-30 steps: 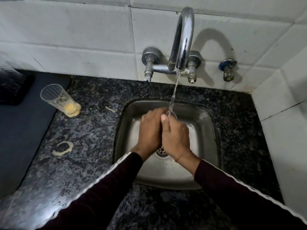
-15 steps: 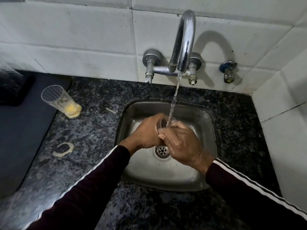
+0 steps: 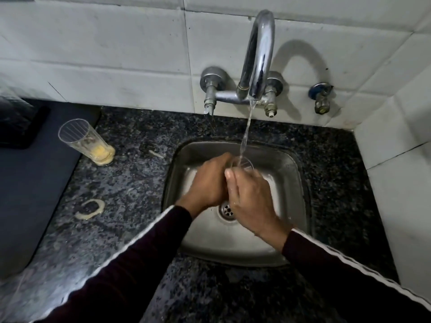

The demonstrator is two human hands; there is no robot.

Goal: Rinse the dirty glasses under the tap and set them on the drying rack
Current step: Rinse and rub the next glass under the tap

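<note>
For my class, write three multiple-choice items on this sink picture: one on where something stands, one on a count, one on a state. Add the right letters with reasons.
1. Where does the clear ribbed glass with yellow residue stand?
A. in the steel sink
B. on the speckled dark granite counter, left of the sink
C. on the wall tiles

2. How many glasses are in view?
A. two
B. four
C. none

3. What is the state of the curved chrome tap?
A. shut off
B. running
C. removed

Answers:
1 B: it stands upright on the speckled dark granite counter, left of the square steel sink.
2 A: that one, plus the clear glass that the left hand and right hand hold together.
3 B: a stream of water falls from the spout into the held glass.
</note>
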